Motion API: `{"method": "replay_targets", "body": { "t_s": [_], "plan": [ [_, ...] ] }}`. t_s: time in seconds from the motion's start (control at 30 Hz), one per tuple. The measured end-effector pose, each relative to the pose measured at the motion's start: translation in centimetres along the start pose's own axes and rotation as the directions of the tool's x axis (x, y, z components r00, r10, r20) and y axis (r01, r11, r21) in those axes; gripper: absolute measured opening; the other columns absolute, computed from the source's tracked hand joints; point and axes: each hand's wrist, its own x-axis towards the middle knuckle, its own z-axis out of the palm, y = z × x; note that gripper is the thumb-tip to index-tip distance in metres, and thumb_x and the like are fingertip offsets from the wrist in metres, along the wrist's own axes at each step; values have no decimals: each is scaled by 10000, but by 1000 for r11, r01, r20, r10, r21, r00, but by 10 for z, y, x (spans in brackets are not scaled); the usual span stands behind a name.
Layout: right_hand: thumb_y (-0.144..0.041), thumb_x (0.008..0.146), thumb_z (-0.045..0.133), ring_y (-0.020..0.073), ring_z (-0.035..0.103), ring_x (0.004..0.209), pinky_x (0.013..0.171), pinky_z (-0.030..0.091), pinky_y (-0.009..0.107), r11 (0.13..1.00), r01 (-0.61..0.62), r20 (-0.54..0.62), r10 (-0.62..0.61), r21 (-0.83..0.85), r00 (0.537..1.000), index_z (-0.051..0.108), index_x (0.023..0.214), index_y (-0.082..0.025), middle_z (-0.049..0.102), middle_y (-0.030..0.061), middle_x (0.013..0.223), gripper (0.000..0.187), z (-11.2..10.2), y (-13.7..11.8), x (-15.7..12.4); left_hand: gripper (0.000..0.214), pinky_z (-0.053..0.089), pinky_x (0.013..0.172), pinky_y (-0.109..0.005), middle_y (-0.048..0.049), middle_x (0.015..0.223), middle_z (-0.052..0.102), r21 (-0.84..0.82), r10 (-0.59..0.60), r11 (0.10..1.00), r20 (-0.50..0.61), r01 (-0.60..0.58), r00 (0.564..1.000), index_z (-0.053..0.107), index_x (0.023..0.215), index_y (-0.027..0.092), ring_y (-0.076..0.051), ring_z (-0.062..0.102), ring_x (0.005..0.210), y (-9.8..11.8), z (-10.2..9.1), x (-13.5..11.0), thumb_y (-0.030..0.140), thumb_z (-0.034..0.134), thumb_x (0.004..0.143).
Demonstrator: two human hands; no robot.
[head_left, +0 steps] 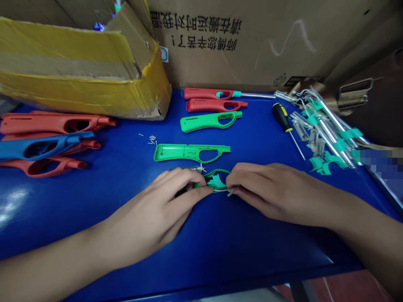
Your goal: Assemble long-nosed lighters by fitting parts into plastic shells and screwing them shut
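My left hand point(166, 201) and my right hand point(267, 188) both pinch a green lighter shell half point(217, 181) that lies on the blue table point(126, 209). A metal inner part pokes out above my left fingers. The shell's trigger loop shows between the two hands; the rest is hidden under my fingers. A second green shell half point(189, 152) lies open-side up just beyond the hands.
Red and green lighter bodies point(210, 105) lie at the back centre; red and blue shells point(44, 142) sit at the left. A screwdriver point(283, 119) and a pile of metal tubes with teal triggers point(324, 130) are at the right. Small screws point(152, 140), cardboard boxes point(78, 63) behind.
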Motion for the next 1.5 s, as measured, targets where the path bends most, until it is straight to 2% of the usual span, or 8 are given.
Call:
{"method": "replay_targets", "body": {
  "t_s": [0.2, 0.37, 0.6, 0.73, 1.0, 1.17, 1.27, 1.5],
  "plan": [
    [-209, 1053, 441, 161, 684, 846, 670, 488, 256, 989, 62, -73, -73, -136, 995, 651, 1078, -178, 704, 75, 1001, 213, -2, -1, -2, 416, 411, 1080, -317, -68, 1301, 589, -37, -12, 999, 18, 13, 1000, 533, 1402, 210, -175, 518, 1213, 0, -1, 2, 68, 508, 1012],
    [-156, 1044, 418, 152, 667, 790, 649, 480, 255, 959, 86, -81, -112, -269, 990, 670, 1038, -181, 694, 61, 953, 254, 0, -2, -4, 439, 379, 1110, -314, -48, 1360, 611, -50, 6, 999, 34, -5, 999, 518, 1427, 207, -167, 528, 1228, -2, -2, 2, 66, 509, 1011],
    [-110, 1034, 429, 138, 622, 627, 567, 442, 273, 920, 154, -64, -189, -359, 980, 678, 979, -123, 673, 43, 840, 256, 0, -1, -1, 484, 380, 1119, -326, -55, 1378, 604, -12, 40, 999, 30, -39, 999, 511, 1438, 179, -184, 513, 1247, -4, -2, -1, 21, 503, 981],
    [-109, 1035, 430, 151, 653, 670, 610, 479, 279, 917, 160, -69, -198, -365, 978, 679, 986, -123, 688, 49, 854, 254, 0, -1, -1, 494, 371, 1121, -322, -53, 1366, 606, -7, 38, 999, 31, -38, 999, 517, 1433, 177, -184, 507, 1242, -3, -4, 0, 8, 512, 969],
    [-165, 1034, 491, 148, 677, 757, 652, 500, 253, 982, 105, -133, -126, -155, 983, 671, 1010, -127, 704, 59, 916, 185, 5, 2, -1, 476, 372, 1123, -296, -44, 1349, 611, -25, 38, 999, 22, -38, 999, 530, 1420, 179, -171, 510, 1237, -3, -4, 0, 10, 507, 976],
    [-147, 984, 573, 108, 662, 813, 723, 495, 208, 995, -6, -236, 31, 103, 971, 666, 1026, -159, 671, 34, 983, 103, 8, 2, 4, 498, 350, 1151, -301, -51, 1383, 600, -21, 46, 999, 26, -45, 999, 533, 1421, 172, -183, 495, 1285, -4, -4, 0, -9, 506, 958],
    [-118, 972, 578, 92, 651, 838, 729, 485, 181, 973, -71, -236, 123, 220, 964, 660, 993, -174, 656, 26, 1007, 101, 7, 0, 8, 520, 365, 1141, -306, -47, 1383, 604, -25, 48, 999, 26, -47, 999, 527, 1431, 181, -187, 502, 1277, -4, -4, -1, -17, 501, 951],
    [-124, 978, 585, 91, 657, 850, 769, 491, 182, 968, -89, -224, 142, 233, 964, 660, 961, -165, 692, 11, 953, 87, 4, 0, 7, 517, 366, 1147, -302, -43, 1395, 601, -10, 51, 999, 14, -51, 999, 527, 1431, 179, -181, 505, 1283, -4, -4, -1, -14, 513, 951]
  ]
}}
